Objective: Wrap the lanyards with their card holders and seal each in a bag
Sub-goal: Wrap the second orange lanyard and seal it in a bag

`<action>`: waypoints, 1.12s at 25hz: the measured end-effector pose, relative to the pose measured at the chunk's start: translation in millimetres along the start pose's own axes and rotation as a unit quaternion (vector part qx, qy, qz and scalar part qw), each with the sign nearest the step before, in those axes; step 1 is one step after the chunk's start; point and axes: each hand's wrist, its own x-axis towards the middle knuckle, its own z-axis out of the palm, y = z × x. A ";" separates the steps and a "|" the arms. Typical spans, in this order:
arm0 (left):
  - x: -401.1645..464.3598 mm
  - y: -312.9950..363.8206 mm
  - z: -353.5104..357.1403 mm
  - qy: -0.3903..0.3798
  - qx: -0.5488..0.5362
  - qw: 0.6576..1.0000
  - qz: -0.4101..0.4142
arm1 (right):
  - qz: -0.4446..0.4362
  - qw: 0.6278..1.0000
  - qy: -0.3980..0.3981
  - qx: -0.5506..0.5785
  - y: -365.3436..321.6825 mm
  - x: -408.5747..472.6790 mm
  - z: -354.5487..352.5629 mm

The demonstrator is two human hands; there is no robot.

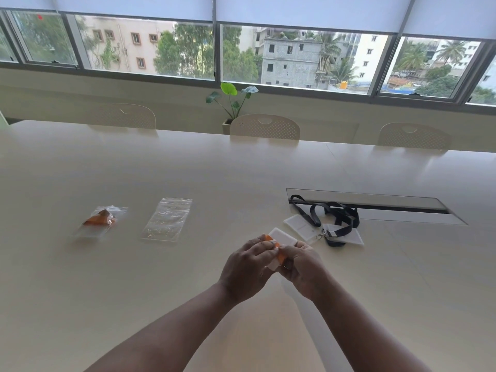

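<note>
The wide cream desk is stretching away from both hands, with open surface lying ahead of them and to their left as far as the far edge, where three perforated cream chairs are standing. A long recessed slot is sitting ahead and to the right of the hands. Just beyond the right hand, black lanyards are lying tangled over clear card holders. Well to the left, an empty clear plastic bag is lying flat, and farther left a sealed bag holding an orange lanyard. The left hand and right hand are meeting above the desk, both pinching a white card holder wound with orange lanyard.
</note>
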 end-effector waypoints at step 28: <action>26.2 -13.7 37.9 -0.251 0.004 0.957 -0.144 | -0.183 0.739 0.134 -0.634 8.6 40.7 -44.6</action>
